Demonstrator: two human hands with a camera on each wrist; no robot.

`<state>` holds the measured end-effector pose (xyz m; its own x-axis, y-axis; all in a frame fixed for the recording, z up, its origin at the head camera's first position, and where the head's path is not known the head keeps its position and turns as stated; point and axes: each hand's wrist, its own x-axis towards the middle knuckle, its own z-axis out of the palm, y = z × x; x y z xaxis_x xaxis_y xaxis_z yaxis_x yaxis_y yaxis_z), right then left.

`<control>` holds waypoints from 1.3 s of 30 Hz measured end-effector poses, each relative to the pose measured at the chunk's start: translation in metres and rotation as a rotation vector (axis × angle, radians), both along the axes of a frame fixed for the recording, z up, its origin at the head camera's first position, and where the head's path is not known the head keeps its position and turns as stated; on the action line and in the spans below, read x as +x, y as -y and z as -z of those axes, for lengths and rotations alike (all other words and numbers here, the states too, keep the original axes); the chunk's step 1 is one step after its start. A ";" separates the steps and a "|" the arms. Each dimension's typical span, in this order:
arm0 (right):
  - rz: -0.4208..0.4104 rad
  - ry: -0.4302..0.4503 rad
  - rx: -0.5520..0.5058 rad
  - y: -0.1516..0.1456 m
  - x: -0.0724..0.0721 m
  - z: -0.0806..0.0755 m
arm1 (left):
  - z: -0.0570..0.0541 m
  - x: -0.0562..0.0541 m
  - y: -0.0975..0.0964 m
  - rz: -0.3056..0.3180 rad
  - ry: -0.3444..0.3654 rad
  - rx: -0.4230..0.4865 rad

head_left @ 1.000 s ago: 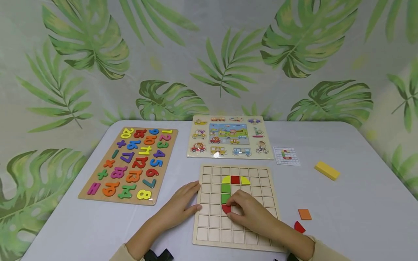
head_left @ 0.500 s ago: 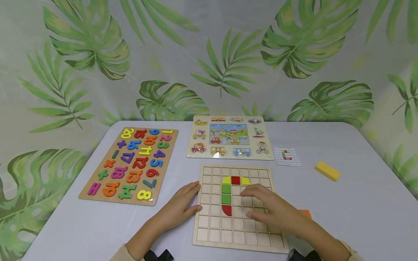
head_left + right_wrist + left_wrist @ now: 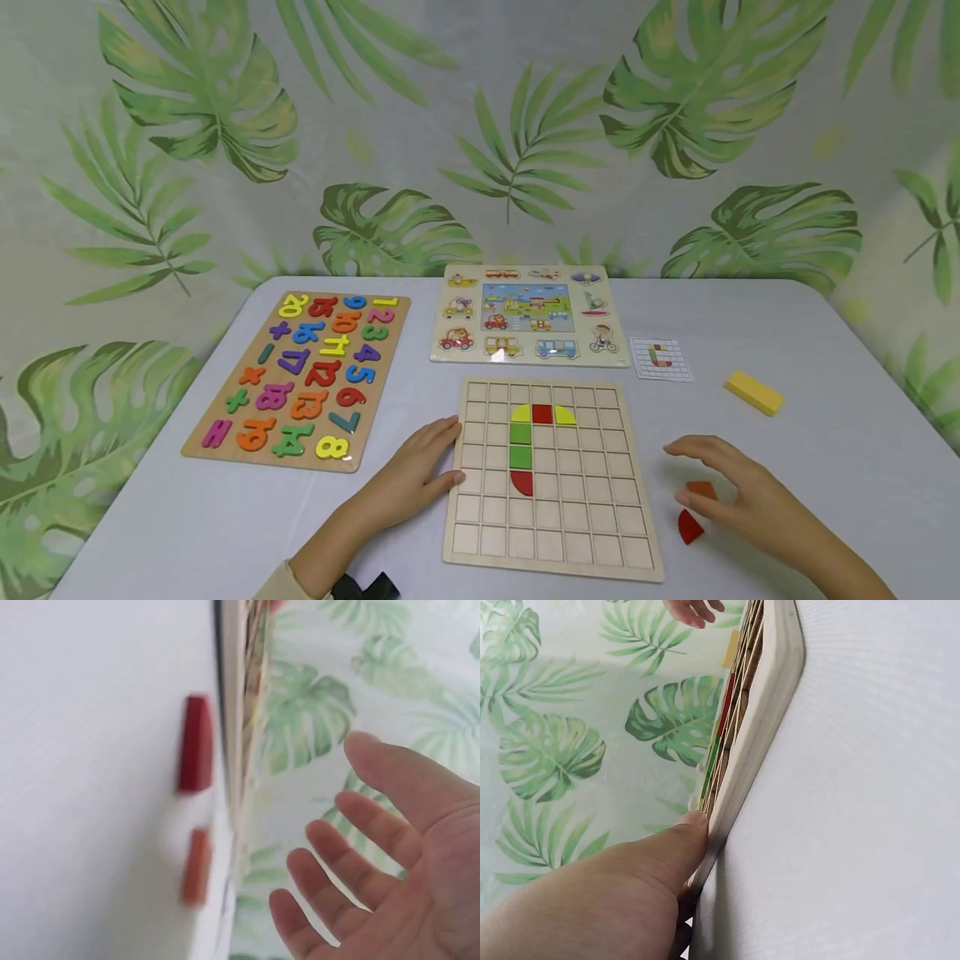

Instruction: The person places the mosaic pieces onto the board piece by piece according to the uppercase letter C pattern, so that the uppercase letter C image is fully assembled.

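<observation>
My left hand (image 3: 412, 475) rests at the left edge of the wooden grid board (image 3: 570, 525), its thumb and fingers touching the rim; the left wrist view shows the thumb (image 3: 667, 851) along that edge. On the board lie two yellow quarter-circles, a red square (image 3: 542, 414), two green squares (image 3: 520, 457) and a red quarter-circle (image 3: 522, 483). To the right of the board, my right hand (image 3: 750, 500) hovers with fingers spread and nothing held. Its thumb partly hides an orange square (image 3: 702, 488). Just nearer me lies a loose red quarter-circle (image 3: 689, 527), also in the right wrist view.
A number puzzle board (image 3: 300, 417) lies at the left. Behind the grid board is a vehicle picture puzzle (image 3: 442, 308), with a small pattern card (image 3: 662, 360) beside it. A yellow block (image 3: 753, 393) sits farther right. A leaf-print cloth (image 3: 405, 150) hangs behind the table.
My right hand has let go of the red quarter-circle on the board and moved right, off the board, over the orange square. The left hand has stayed in place.
</observation>
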<state>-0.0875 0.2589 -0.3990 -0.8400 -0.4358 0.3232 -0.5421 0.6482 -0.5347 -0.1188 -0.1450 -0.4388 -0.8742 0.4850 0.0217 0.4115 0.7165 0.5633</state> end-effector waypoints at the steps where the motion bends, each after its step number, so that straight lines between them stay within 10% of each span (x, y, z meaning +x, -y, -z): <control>1: 0.019 -0.001 0.010 -0.005 0.001 0.004 | 0.000 0.000 0.000 0.000 0.000 0.000; 13: 0.008 -0.021 0.031 -0.036 -0.001 0.035 | 0.000 0.000 0.000 0.003 -0.010 0.003; 25: 0.112 0.011 0.100 -0.016 0.002 0.015 | 0.000 0.000 0.000 0.006 -0.021 0.010; 39: -0.120 -0.098 -0.090 0.063 -0.007 0.000 | 0.000 0.000 0.000 0.002 -0.010 0.006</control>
<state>-0.0949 0.1960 -0.3987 -0.7458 -0.4969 0.4437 -0.6655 0.5271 -0.5285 -0.1184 -0.1450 -0.4392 -0.8727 0.4870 0.0335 0.4190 0.7121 0.5634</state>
